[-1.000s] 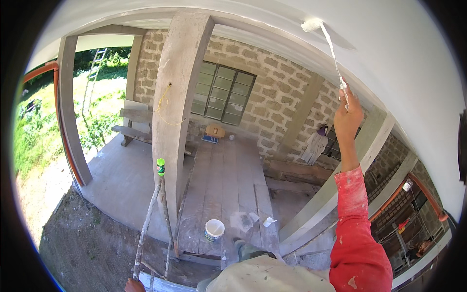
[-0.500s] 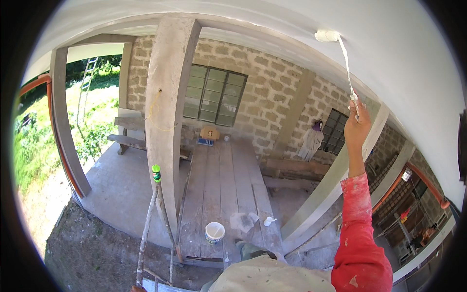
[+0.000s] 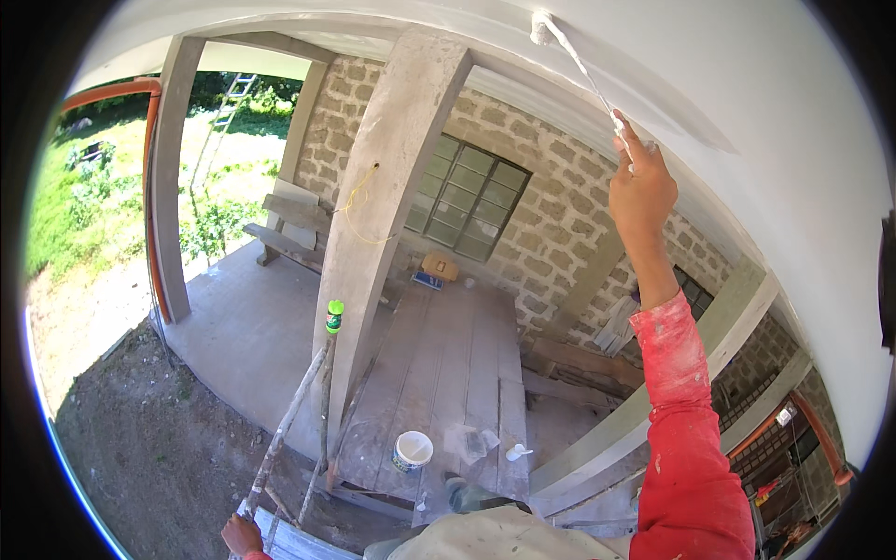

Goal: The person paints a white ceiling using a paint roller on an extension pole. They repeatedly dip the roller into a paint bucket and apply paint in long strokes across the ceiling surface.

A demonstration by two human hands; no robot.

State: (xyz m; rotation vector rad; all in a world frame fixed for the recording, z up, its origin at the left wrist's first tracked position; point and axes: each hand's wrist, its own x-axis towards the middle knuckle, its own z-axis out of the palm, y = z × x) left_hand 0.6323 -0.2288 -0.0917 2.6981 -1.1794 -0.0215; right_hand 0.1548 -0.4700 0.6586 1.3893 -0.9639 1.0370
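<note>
My right hand (image 3: pixel 642 187) is raised and closed round the handle of a small paint roller (image 3: pixel 542 28). Its long, paint-covered frame slants up to the left, and the white roller head is against the white ceiling (image 3: pixel 775 112). Low on the left, my left hand (image 3: pixel 243 535) is closed at the lower end of a paint-spotted wooden pole (image 3: pixel 287 427). That pole leans up to the right and meets another pole near the concrete post. A green bottle (image 3: pixel 334 316) stands upside down at the poles' top.
Below me are a plank platform (image 3: pixel 448 364), a white paint bucket (image 3: pixel 413 452), a crumpled plastic sheet (image 3: pixel 469 442) and a small white container (image 3: pixel 518 452). A concrete post (image 3: pixel 392 177) rises at centre left. A window (image 3: pixel 469 198) sits in the block wall behind.
The roller has moved left along the ceiling with my right hand. My view has turned, so the post and platform sit further right and tilted. More of my left hand shows.
</note>
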